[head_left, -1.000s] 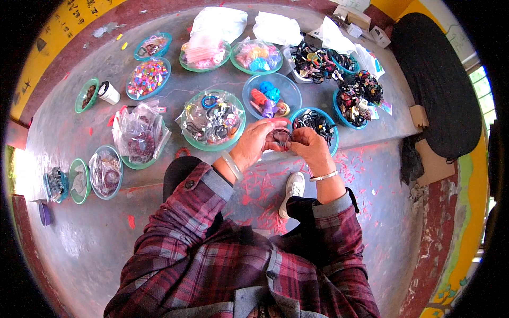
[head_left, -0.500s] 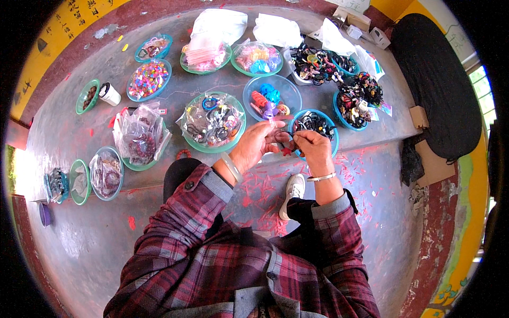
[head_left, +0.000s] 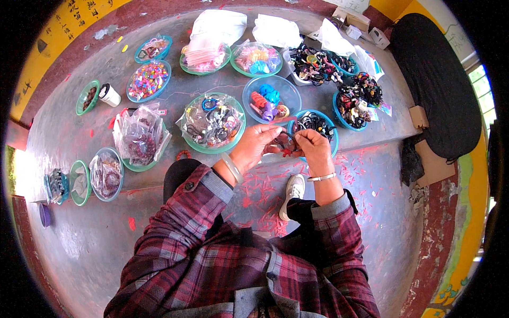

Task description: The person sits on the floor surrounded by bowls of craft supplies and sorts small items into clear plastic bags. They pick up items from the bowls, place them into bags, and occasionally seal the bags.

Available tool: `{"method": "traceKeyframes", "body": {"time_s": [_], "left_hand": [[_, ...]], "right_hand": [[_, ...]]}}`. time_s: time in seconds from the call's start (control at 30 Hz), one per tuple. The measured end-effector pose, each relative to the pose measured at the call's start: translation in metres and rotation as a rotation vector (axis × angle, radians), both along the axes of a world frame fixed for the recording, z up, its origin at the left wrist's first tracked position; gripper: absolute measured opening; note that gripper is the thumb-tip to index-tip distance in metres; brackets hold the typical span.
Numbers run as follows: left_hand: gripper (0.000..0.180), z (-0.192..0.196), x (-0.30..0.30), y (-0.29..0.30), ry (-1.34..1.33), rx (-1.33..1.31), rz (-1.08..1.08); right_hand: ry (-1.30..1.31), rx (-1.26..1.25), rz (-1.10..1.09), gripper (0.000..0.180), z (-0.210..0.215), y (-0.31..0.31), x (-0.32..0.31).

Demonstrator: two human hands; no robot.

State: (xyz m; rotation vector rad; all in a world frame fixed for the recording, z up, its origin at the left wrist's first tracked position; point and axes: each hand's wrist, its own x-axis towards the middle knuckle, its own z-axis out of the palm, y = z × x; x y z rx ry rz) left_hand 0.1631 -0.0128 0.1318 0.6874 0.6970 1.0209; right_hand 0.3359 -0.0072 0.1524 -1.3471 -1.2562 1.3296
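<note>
My left hand [head_left: 250, 148] and my right hand [head_left: 316, 149] meet in front of me, both closed on a dark hair tie [head_left: 285, 139]. Its loop is stretched between their fingertips. A small red piece [head_left: 287, 152] hangs by the loop; its exact shape is too small to make out. Just beyond my right hand stands a blue basin [head_left: 335, 143] with black hair ties [head_left: 314, 123] in it. Past my left fingers a clear blue bowl [head_left: 292, 87] holds red, blue and purple bundles [head_left: 269, 100].
Left of my hands sits a green basin [head_left: 200, 147] of bagged hair ties. Bowls of colourful beads [head_left: 148, 79], pink bags [head_left: 205, 53] and bagged bracelets [head_left: 142, 143] spread around the ledge. A white cup [head_left: 110, 96] stands far left. Red scraps [head_left: 265, 196] litter the lower floor.
The fingers of my left hand have shifted slightly on the hair tie, and its loop now shows more plainly between my hands. The bowls have stayed put.
</note>
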Motion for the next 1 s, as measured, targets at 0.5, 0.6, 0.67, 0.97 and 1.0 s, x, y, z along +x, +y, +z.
{"method": "traceKeyframes", "body": {"time_s": [0.5, 0.6, 0.67, 0.97, 1.0], "left_hand": [[0.025, 0.008, -0.007, 0.001, -0.227, -0.060, 0.036], [0.025, 0.015, -0.010, 0.001, -0.208, -0.057, 0.051], [0.025, 0.014, -0.012, 0.001, -0.195, -0.033, 0.046], [0.023, 0.009, -0.010, -0.001, -0.169, -0.018, 0.046], [0.024, 0.010, -0.010, 0.000, -0.141, 0.005, 0.029]], "right_hand": [[-0.076, -0.194, 0.281, 0.010, 0.007, -0.003, -0.001], [-0.078, -0.271, 0.233, 0.011, 0.014, -0.005, -0.002], [-0.064, -0.247, 0.234, 0.012, 0.010, -0.004, -0.001], [-0.144, -0.126, 0.374, 0.024, 0.017, -0.005, 0.007], [-0.123, -0.064, 0.397, 0.027, 0.020, -0.006, 0.008]]}}
